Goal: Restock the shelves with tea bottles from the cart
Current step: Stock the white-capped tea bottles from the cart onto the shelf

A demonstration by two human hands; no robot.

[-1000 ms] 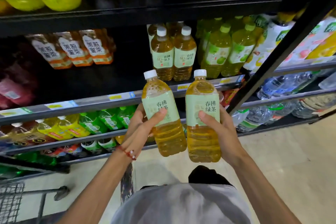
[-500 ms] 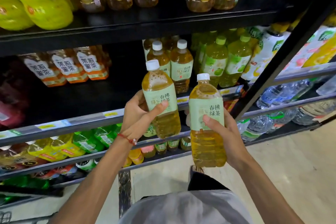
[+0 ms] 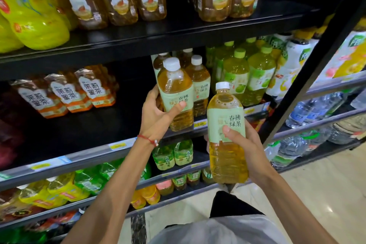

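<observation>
Head view: left hand [image 3: 156, 117] has raised its firmly gripped white-capped, green-labelled plastic tea bottle [image 3: 174, 89] to the edge of the black metal shelf [image 3: 89, 130]; right hand [image 3: 249, 148] clasps a matching second bottle [image 3: 225, 125] lower, awaiting placement.

Bright light comes from above. The floor [image 3: 316, 184] shines, with a white spot near the bottom right corner. It is dark and shadowy under the top shelf [image 3: 178, 33]. The picture bends at its edges, so the black post [image 3: 316, 77] leans. The low bottles [image 3: 39, 194] by the left edge look blurry.
</observation>
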